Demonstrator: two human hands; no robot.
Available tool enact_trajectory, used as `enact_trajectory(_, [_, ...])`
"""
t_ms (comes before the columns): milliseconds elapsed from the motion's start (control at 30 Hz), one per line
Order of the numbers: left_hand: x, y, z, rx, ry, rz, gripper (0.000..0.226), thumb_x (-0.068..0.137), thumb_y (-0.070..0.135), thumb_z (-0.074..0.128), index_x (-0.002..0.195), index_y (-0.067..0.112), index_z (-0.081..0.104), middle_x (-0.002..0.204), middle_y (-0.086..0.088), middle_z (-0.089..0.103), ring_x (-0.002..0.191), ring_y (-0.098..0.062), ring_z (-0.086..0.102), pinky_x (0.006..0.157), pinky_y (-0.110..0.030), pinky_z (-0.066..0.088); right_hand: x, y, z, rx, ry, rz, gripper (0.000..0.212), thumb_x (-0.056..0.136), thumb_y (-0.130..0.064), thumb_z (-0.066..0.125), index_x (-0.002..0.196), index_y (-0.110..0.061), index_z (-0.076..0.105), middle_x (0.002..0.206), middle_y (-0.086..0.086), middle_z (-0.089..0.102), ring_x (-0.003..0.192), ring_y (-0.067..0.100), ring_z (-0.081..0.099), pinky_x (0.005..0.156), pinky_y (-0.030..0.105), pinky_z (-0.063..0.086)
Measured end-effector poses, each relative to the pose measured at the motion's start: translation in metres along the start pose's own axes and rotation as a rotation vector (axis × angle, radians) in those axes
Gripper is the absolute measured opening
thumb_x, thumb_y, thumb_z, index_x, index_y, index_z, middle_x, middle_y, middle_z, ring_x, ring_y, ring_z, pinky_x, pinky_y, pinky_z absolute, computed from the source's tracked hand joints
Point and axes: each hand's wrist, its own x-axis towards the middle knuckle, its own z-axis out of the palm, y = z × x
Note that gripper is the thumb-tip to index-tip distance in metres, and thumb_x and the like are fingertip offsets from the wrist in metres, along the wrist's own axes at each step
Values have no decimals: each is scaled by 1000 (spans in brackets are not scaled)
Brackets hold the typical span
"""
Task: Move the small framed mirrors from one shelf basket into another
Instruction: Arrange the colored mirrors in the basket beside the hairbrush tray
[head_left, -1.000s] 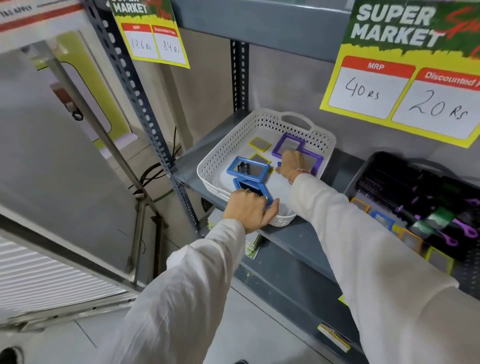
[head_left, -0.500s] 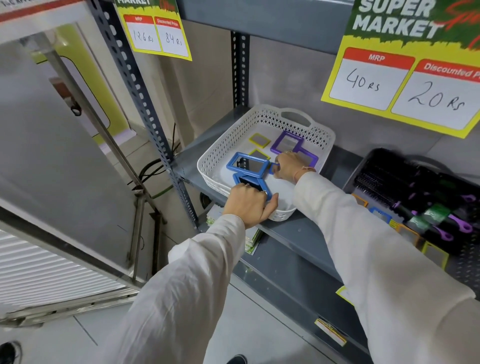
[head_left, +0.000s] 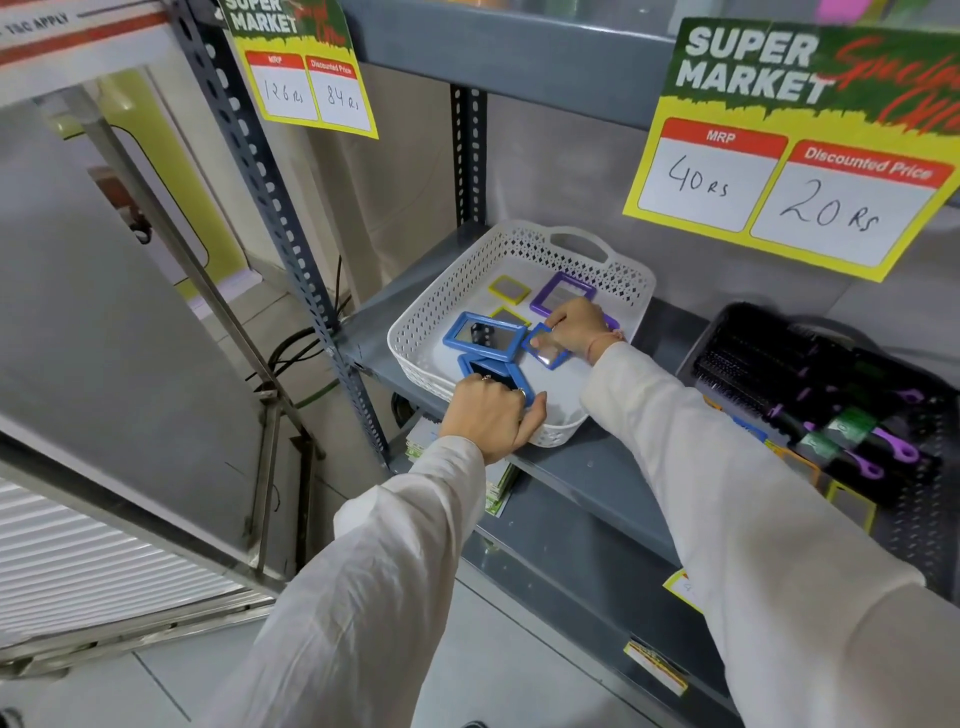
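A white perforated basket (head_left: 618, 275) sits on the grey shelf and holds several small framed mirrors. Inside it lie a large blue mirror (head_left: 485, 335), a purple mirror (head_left: 561, 293) and a small yellow mirror (head_left: 509, 288). My right hand (head_left: 574, 327) is inside the basket, fingers closed on a small blue-framed mirror (head_left: 545, 353) held tilted above the basket floor. My left hand (head_left: 491, 415) grips the basket's front rim, partly covering another blue mirror (head_left: 493, 371). A black basket (head_left: 919, 525) to the right holds more small mirrors (head_left: 849, 504) along its near side.
Black hairbrushes and purple-handled items (head_left: 810, 395) fill the black basket. Yellow price signs (head_left: 789, 150) hang from the upper shelf just above. A perforated steel upright (head_left: 270, 208) stands left of the white basket. A lower shelf (head_left: 571, 551) runs beneath.
My right hand has shifted slightly toward the basket's front and now holds a small blue mirror tilted up. My left hand stays on the rim.
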Motion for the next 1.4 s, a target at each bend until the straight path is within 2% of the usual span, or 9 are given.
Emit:
enact_trajectory(100, [0,-1,-1,-41,-4,33,62,88,45,6,43,15,37,40,-2,39,38,-22,34,51,-27,28,-4,-2,-9,237,-55,28,14,77,-8,76,84,-2,66,75,1,57,54,-1,56,54,10,45])
enact_trajectory(167, [0,-1,-3,-52,-14,24,62,87,45,1,44,14,34,42,-2,41,37,-20,30,52,-28,29,-6,1,-14,389,-48,61,21,82,-3,69,68,-11,56,64,0,49,26,-5,45,31,4,31])
enact_trajectory(300, [2,-2,-6,-88,-49,30,58,81,47,-7,44,15,22,46,-3,39,41,-21,33,54,-28,30,-18,4,-22,656,-14,122,24,86,-5,66,68,-16,54,54,-4,61,41,2,56,34,11,39])
enact_trajectory(700, [-2,37,-19,-121,-97,79,60,98,49,25,72,9,61,79,-16,68,76,-32,65,59,-30,33,-76,43,-79,898,150,104,17,83,-5,69,73,-12,57,76,1,62,67,7,60,48,8,50])
enact_trajectory(833, [-3,45,-17,-131,-89,53,54,98,48,27,88,9,64,90,-17,71,86,-33,66,63,-31,37,-113,74,-107,939,203,141,12,85,-5,67,81,-12,59,57,-9,69,57,-3,65,53,7,51])
enact_trajectory(967, [-3,46,-17,-117,-85,53,53,99,47,27,93,9,64,92,-18,71,90,-33,66,68,-34,46,-154,108,-130,888,276,211,23,86,1,63,71,-12,53,38,-12,62,43,-3,63,45,7,51])
enact_trajectory(1100, [-4,49,-15,-131,-76,29,52,99,44,29,95,7,65,93,-20,71,90,-35,66,70,-35,47,-182,146,-133,713,229,372,27,88,6,58,69,-11,49,66,5,56,43,0,63,40,10,50])
enact_trajectory(1233, [-4,49,-14,-131,-60,28,52,99,44,29,94,7,65,91,-20,71,89,-36,66,70,-35,47,-199,175,-128,606,242,542,20,88,6,58,73,-5,49,72,6,51,79,16,59,50,17,55])
enact_trajectory(1400, [-3,50,-13,-137,-65,28,52,99,43,28,93,6,65,89,-20,71,86,-36,66,69,-35,46,-209,196,-119,561,200,640,26,87,6,61,70,-7,46,75,9,55,64,12,55,39,18,53])
